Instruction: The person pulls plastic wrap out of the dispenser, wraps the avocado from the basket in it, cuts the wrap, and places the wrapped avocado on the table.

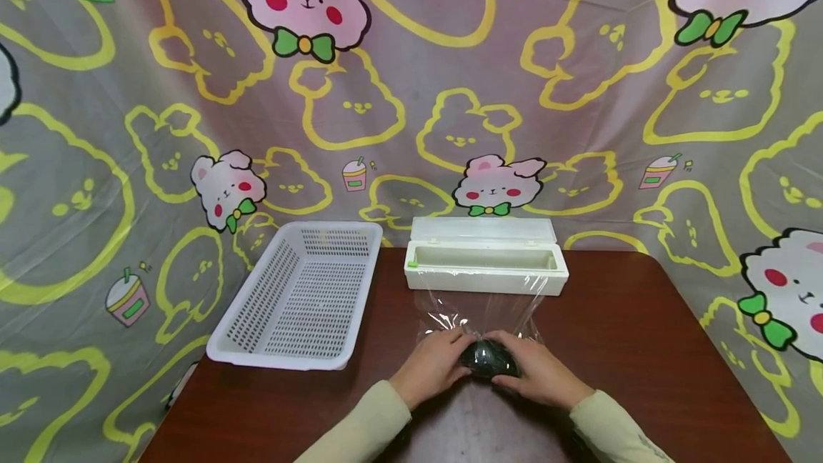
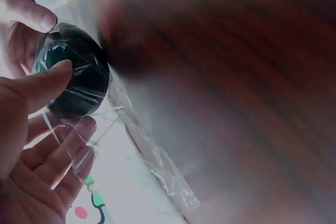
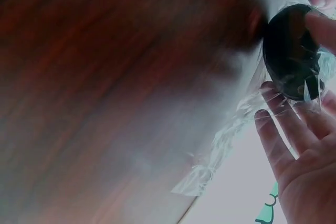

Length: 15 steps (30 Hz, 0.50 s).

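Observation:
A dark, shiny rounded object (image 1: 489,359), blackish green, is covered in clear plastic wrap near the front of the table. My left hand (image 1: 432,366) holds it from the left, its thumb pressed on the near face in the left wrist view. From the other side my right hand (image 1: 539,370) grips it, with film stretched over the fingers in the right wrist view. Sheer plastic wrap (image 1: 479,309) runs from the object back to a white wrap dispenser box (image 1: 486,281), whose lid stands raised. The object's underside is hidden.
To the left stands a white perforated plastic basket (image 1: 315,306) with nothing in it. A dark red-brown wooden table (image 1: 617,320) lies underneath. Behind it hangs a cartoon-print cloth (image 1: 411,77), close against the back edge and sides.

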Tool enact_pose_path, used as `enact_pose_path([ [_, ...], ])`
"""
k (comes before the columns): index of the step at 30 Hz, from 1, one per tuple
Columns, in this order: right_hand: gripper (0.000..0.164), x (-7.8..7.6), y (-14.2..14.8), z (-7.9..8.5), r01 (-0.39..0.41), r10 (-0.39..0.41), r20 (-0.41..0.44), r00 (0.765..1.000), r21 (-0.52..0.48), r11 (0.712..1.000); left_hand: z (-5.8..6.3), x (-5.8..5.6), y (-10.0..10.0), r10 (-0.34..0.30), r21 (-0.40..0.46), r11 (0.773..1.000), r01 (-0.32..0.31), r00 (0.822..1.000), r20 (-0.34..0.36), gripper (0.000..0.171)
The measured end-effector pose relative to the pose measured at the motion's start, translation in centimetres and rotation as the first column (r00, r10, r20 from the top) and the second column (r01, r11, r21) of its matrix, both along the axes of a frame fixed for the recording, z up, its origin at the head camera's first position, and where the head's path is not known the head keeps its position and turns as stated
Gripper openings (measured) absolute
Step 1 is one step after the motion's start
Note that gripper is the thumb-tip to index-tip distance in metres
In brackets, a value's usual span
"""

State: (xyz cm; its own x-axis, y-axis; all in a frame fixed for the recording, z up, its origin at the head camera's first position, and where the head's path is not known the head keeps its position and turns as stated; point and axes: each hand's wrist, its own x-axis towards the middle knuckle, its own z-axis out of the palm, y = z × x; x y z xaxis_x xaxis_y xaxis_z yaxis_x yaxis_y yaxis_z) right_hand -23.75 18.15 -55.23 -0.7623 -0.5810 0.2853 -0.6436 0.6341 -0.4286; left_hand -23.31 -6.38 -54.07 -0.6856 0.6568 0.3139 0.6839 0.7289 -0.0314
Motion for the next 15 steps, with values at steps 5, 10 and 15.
enact_pose_path([
  [5, 0.061, -0.19, -0.29, 0.05, -0.005, 0.004, -0.027, 1.000, -0.019, 1.000, 0.26, -0.15, 0.04, 0.012, -0.023, 1.000, -0.011, 1.000, 0.028, 0.057],
  [10, 0.058, -0.43, -0.41, 0.14, -0.005, 0.003, -0.049, 0.999, -0.030, 1.000, 0.27, -0.30, 0.39, 0.044, -0.058, 0.997, -0.044, 0.999, 0.007, 0.060],
  [15, 0.054, -0.45, -0.41, 0.50, 0.003, -0.003, -0.041, 0.999, -0.010, 1.000, 0.09, -0.62, 0.64, 0.062, -0.057, 0.996, -0.062, 0.998, -0.003, 0.057],
])
